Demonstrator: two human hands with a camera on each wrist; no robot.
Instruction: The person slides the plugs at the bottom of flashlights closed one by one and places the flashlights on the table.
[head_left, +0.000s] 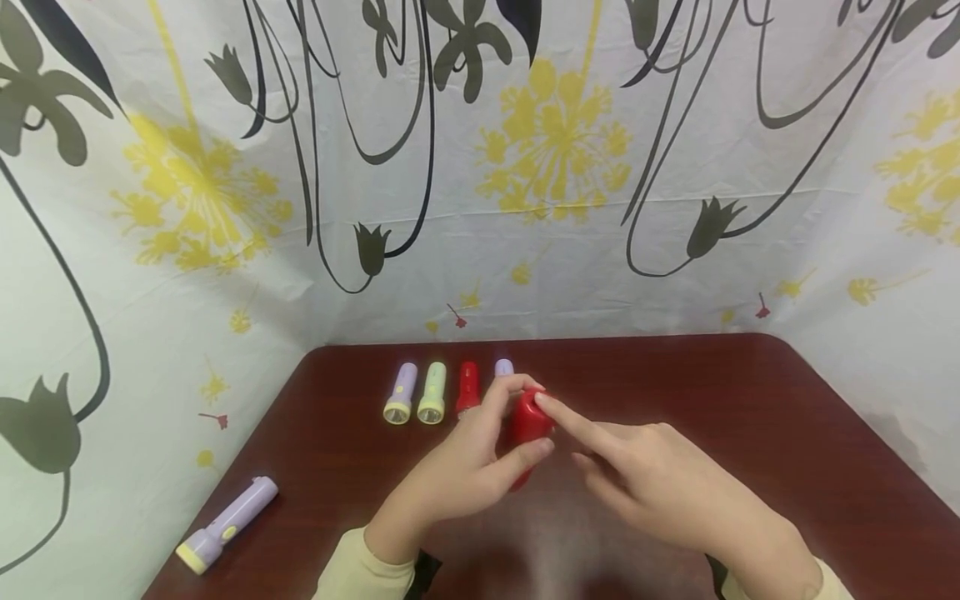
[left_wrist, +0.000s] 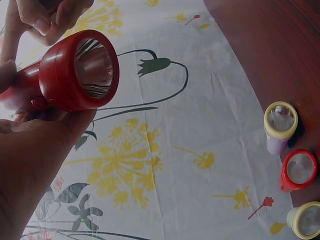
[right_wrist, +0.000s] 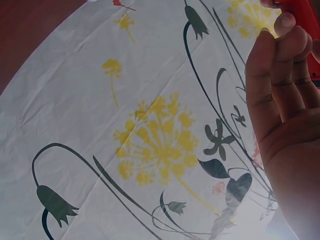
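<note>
My left hand (head_left: pixel 468 475) grips a red flashlight (head_left: pixel 529 423) above the table, fingers on one side and thumb on the other. In the left wrist view the flashlight's lens head (left_wrist: pixel 62 75) faces the camera, and its reflector looks unlit. My right hand (head_left: pixel 660 467) reaches in from the right, its index fingertip on the tail end of the flashlight. The other fingers of that hand are bent and hold nothing. In the right wrist view, the right hand (right_wrist: pixel 292 115) partly covers the red flashlight (right_wrist: pixel 302 17).
Behind the hands stand a lilac flashlight (head_left: pixel 403 387), a pale green one (head_left: pixel 434 387), a red one (head_left: pixel 468 383) and another lilac one (head_left: pixel 504 367), partly hidden. One more lilac flashlight (head_left: pixel 232 521) lies at the table's left edge. Patterned cloth (head_left: pixel 525 283) surrounds the dark red table (head_left: pixel 660 383).
</note>
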